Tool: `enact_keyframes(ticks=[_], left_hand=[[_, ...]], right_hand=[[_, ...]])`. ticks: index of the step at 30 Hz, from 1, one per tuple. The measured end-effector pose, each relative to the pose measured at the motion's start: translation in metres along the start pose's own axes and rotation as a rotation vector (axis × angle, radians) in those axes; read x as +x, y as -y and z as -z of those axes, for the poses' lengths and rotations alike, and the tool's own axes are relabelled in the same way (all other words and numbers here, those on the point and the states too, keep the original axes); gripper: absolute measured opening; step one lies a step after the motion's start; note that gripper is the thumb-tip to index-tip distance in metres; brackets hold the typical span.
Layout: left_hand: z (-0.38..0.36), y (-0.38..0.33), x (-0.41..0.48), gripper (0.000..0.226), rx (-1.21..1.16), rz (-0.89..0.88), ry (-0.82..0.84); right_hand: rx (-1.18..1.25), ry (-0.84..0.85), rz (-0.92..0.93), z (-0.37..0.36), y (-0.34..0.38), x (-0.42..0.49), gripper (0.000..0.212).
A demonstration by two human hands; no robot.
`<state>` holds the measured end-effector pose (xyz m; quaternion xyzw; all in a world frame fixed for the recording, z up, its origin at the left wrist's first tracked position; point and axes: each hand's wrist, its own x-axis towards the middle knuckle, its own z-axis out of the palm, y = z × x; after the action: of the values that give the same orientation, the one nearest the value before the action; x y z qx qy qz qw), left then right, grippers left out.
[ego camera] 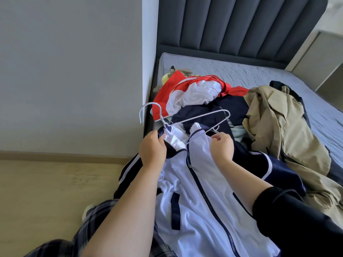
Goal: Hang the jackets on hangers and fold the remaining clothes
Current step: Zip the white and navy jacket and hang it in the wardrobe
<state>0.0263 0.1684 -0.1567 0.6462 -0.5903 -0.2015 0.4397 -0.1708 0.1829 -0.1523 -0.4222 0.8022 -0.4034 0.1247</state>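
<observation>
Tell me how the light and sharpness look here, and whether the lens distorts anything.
Head view: soft, even daylight, no hard shadows; the wide lens bows the headboard; the white jacket looks slightly washed out; left hand, right hand and hanger are sharp.

A home bedroom: a bed (241,71) with padded headboard (241,25), strewn with clothes (278,117).

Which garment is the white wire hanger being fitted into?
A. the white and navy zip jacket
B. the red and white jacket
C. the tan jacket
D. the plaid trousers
A: the white wire hanger sits at the open collar of the white and navy zip jacket, where the left hand grips the collar and the right hand pinches at the hanger's lower wire.
</observation>
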Motion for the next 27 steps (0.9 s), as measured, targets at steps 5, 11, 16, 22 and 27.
enact_keyframes(ticks=[5,11,16,22,27], left_hand=[[0.003,0.000,0.004,0.030,-0.097,0.041,-0.060],[0.006,0.000,0.009,0.030,-0.177,0.066,-0.111],[0.006,-0.001,0.011,0.024,-0.195,0.090,-0.138],[0.005,0.000,0.012,0.020,-0.197,0.091,-0.133],[0.002,0.002,0.011,0.020,-0.178,0.105,-0.097]], right_hand=[[0.144,0.129,-0.140,-0.016,0.009,0.004,0.037],[0.360,0.041,-0.181,-0.028,0.016,0.005,0.047],[0.159,0.024,0.095,-0.032,0.018,0.012,0.049],[-0.157,0.230,-0.037,-0.037,0.025,0.024,0.034],[-0.134,0.281,-0.043,-0.034,0.037,0.025,0.012]])
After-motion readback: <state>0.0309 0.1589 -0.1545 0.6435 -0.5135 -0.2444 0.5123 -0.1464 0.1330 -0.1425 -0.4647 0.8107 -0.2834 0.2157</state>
